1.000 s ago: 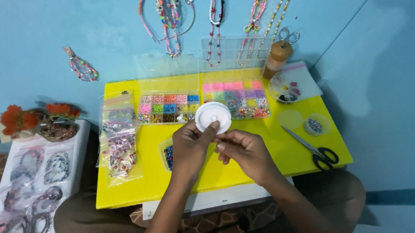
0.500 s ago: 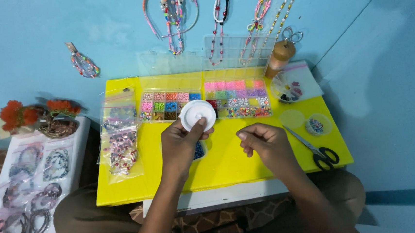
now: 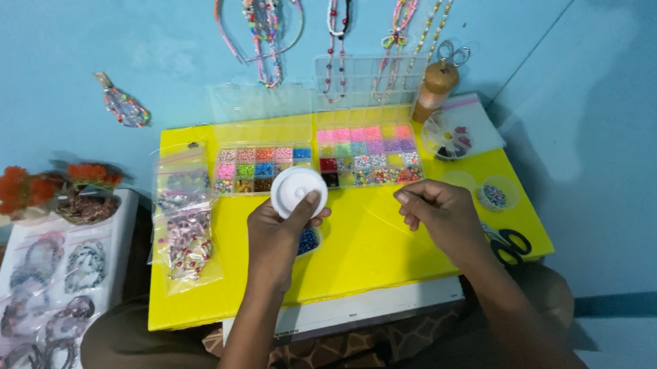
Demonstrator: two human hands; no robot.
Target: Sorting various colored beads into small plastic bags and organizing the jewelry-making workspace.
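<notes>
The left hand (image 3: 274, 238) held a white round spool (image 3: 298, 191) upright above the yellow table (image 3: 364, 259), its grip closed on the lower rim with the thumb pressed across the face. The spool appeared light, rigid and smooth plastic, so it would likely slip if held by the flat faces alone; the rim was the sounder place to take hold. To the right of the spool, the right hand (image 3: 442, 215) was pinched shut, fingertips together as on a fine cord; no cord could be made out between hand and spool, and any such cord would be thin, limp and hard to see. Just below the spool, a small dish of blue beads (image 3: 308, 241) was largely hidden behind the left hand. Right of the spool, black-handled scissors (image 3: 510, 245) were partly covered by the right wrist. Beyond the spool stood two compartmented bead boxes (image 3: 319, 164), the contents too small to tell apart. Left of the spool lay clear bags (image 3: 185, 233) of beaded items. Farthest, necklaces (image 3: 340, 22) hung on the blue wall, cut off at the top edge.
</notes>
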